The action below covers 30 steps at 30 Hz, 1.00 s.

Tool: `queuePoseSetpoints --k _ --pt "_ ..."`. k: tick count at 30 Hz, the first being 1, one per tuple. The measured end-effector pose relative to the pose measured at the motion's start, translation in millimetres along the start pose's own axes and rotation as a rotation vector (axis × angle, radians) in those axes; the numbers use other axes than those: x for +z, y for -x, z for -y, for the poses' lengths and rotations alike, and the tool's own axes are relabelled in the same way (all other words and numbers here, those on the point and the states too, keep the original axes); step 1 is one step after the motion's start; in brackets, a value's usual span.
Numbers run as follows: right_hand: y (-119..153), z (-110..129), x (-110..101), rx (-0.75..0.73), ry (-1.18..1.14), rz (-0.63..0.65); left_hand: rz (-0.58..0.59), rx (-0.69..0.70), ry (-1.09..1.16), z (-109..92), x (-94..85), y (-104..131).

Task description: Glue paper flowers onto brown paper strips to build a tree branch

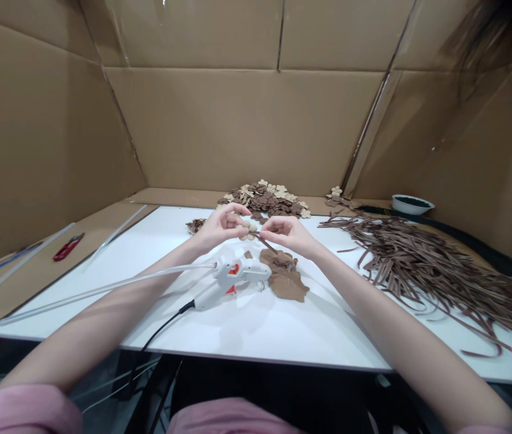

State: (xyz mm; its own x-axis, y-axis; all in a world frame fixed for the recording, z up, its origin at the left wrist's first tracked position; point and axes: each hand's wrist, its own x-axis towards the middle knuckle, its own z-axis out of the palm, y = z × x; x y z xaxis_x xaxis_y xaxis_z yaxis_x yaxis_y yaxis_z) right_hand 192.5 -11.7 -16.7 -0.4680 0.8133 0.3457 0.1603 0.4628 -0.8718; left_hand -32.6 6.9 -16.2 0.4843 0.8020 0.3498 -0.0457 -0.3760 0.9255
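Between the fingertips of my left hand (226,227) is a cream flower cutout (249,230) with rounded petals. My right hand (288,234) is pinched around a thin brown strip (267,244), whose upper end meets the flower. Whether the two are stuck together I cannot tell. Just below my hands, a white hot glue gun (229,278) with an orange trigger lies on the white table, a long clear glue stick running out of its back. Its nozzle points at a brown, irregular piece of material (287,278) with a lump on it.
A heap of brown and cream flower cutouts (267,199) lies at the back, with a few more (336,194) to its right. Many brown strips (423,259) spread over the right side. A white bowl (412,205) with dark contents stands behind them. At left lie a red utility knife (68,247) and clear glue sticks (118,229). Cardboard walls (242,126) enclose the table.
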Motion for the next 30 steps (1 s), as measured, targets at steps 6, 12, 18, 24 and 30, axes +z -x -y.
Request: queuePoseSetpoints --k 6,12,18,24,30 --pt "-2.7 -4.5 1.0 0.023 0.081 -0.111 0.052 -0.011 -0.004 -2.1 2.8 0.9" --pt "-3.0 0.1 10.5 0.003 0.125 -0.025 0.072 -0.032 -0.016 0.5 6.3 -0.1" --pt "-3.1 -1.3 10.8 0.037 0.020 -0.061 0.066 -0.015 -0.002 2.2 3.5 0.1" --pt "-2.1 -2.2 10.5 0.050 0.023 -0.056 0.054 -0.016 0.014 5.4 1.1 0.7" --pt "-6.2 -12.8 3.8 -0.024 0.183 -0.290 -0.148 0.000 -0.107 0.1 -14.5 -4.5"
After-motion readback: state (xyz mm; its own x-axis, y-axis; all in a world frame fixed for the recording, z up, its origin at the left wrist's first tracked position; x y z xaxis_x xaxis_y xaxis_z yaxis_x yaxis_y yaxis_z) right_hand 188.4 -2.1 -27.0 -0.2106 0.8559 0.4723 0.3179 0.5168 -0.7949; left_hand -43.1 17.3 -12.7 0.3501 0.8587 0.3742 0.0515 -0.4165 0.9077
